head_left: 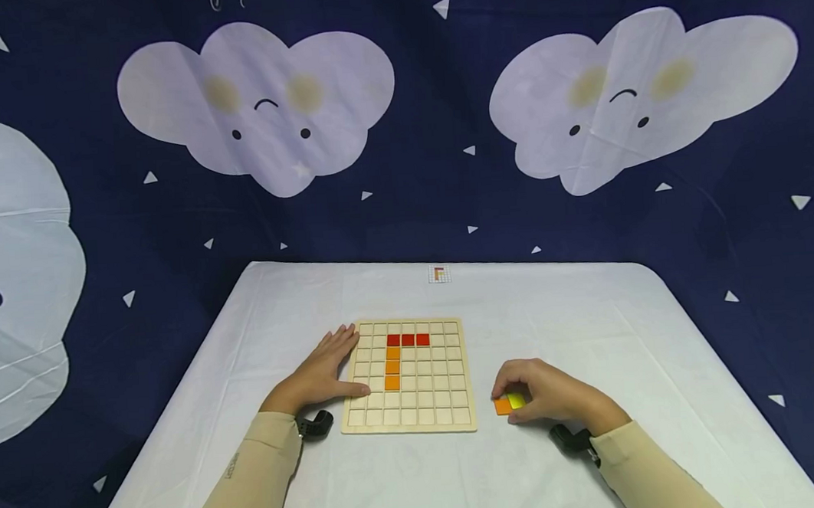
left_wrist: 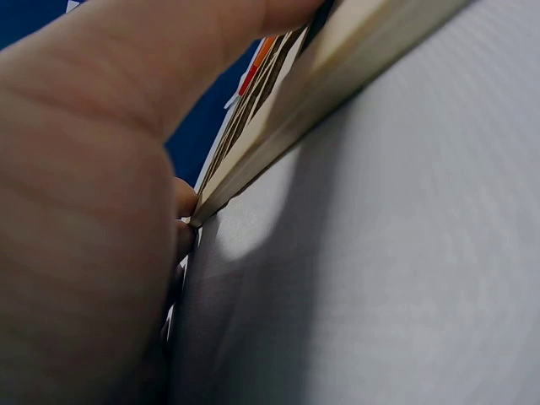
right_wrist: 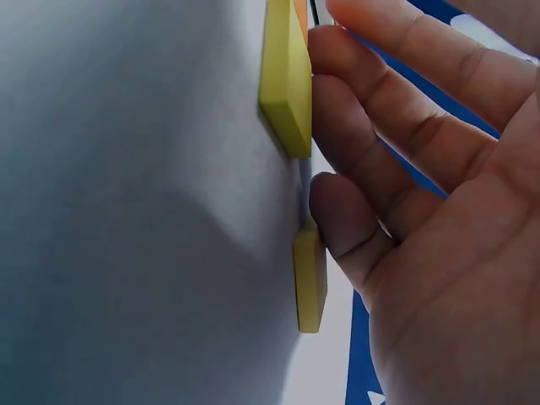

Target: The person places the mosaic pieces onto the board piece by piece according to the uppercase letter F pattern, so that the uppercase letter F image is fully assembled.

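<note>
A wooden grid board (head_left: 438,427) lies on the table. Three red tiles (head_left: 408,340) form a row in it, with three orange tiles (head_left: 392,367) in a column below the leftmost. My left hand (head_left: 321,372) rests at the board's left edge, its thumb over the frame and its fingers along the side. Right of the board, my right hand (head_left: 545,389) has thumb and forefinger at opposite edges of a loose orange tile (head_left: 502,407). A yellow tile (head_left: 517,400) lies against it, partly under the hand. Another yellow tile (right_wrist: 310,278) shows below the little finger in the right wrist view.
A small printed card (head_left: 439,274) with a coloured grid pattern lies at the table's far edge. White cloth covers the table (head_left: 562,307). Behind it hangs a dark blue curtain (head_left: 434,114) with clouds and triangles.
</note>
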`<act>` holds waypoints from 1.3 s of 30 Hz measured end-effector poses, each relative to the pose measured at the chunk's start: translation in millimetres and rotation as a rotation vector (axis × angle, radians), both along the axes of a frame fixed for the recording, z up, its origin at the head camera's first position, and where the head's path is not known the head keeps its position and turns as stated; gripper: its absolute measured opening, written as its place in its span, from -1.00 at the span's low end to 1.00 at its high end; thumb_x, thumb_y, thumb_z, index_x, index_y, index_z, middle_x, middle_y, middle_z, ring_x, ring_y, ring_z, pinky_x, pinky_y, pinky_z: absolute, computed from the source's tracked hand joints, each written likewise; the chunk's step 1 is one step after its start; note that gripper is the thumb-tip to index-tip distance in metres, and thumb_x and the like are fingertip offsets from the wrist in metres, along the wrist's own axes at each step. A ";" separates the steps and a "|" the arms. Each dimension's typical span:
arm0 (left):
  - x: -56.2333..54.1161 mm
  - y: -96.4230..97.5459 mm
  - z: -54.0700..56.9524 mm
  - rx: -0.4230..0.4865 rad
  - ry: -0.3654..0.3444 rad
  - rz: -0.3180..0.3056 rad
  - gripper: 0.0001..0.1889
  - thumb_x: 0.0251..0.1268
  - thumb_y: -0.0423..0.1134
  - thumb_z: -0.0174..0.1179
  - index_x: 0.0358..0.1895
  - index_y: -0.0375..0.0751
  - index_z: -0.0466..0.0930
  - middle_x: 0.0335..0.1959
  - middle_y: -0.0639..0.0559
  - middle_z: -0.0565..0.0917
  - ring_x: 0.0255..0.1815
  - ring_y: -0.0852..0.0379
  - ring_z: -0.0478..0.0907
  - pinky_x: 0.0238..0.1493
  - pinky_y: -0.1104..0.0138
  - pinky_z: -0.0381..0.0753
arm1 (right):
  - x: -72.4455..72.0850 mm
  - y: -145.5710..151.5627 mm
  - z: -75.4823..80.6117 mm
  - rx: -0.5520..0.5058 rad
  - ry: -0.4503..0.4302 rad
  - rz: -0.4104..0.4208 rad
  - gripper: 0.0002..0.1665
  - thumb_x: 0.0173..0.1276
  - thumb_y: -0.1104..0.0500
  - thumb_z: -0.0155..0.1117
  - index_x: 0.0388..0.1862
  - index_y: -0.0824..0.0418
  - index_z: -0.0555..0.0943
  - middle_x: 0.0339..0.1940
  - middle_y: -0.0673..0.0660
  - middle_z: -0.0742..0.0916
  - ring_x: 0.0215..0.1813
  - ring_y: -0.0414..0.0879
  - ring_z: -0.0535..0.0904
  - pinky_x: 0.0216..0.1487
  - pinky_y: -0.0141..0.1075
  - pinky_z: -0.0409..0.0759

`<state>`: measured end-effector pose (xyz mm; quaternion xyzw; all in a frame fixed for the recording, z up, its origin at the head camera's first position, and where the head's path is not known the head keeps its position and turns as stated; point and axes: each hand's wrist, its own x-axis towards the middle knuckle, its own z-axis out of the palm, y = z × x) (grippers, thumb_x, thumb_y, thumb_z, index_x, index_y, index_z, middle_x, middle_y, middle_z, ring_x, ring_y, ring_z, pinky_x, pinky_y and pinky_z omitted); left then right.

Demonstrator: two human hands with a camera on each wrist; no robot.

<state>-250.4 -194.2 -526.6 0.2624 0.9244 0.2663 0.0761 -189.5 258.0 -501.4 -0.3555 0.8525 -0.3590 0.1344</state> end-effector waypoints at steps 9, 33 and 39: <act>0.2 -0.2 1.1 -0.003 0.000 0.000 0.30 0.04 0.41 0.48 0.65 -0.41 0.11 0.70 -0.24 0.01 0.71 -0.17 -0.15 0.66 -0.02 -0.22 | 1.3 -1.2 -1.1 -0.005 0.015 0.004 -0.63 0.20 0.39 0.61 -0.10 0.03 0.75 -0.11 -0.12 0.74 -0.09 -0.13 0.66 0.03 -0.26 0.69; 0.7 0.3 0.4 -0.016 -0.009 0.008 0.31 0.03 0.43 0.47 0.66 -0.39 0.11 0.71 -0.21 0.00 0.71 -0.15 -0.17 0.66 0.02 -0.24 | -9.4 -13.4 8.9 0.040 0.154 -0.088 -0.72 0.28 0.30 0.60 -0.08 0.04 0.78 -0.12 -0.18 0.74 -0.11 -0.18 0.63 -0.05 -0.24 0.68; 2.0 0.7 2.0 -0.003 -0.001 0.005 0.29 0.03 0.41 0.48 0.65 -0.40 0.12 0.70 -0.24 0.02 0.71 -0.17 -0.14 0.66 -0.01 -0.22 | -15.0 -35.7 14.9 0.009 0.170 -0.068 -0.74 0.30 0.32 0.58 -0.07 0.11 0.78 -0.11 -0.14 0.74 -0.12 -0.18 0.65 -0.07 -0.27 0.70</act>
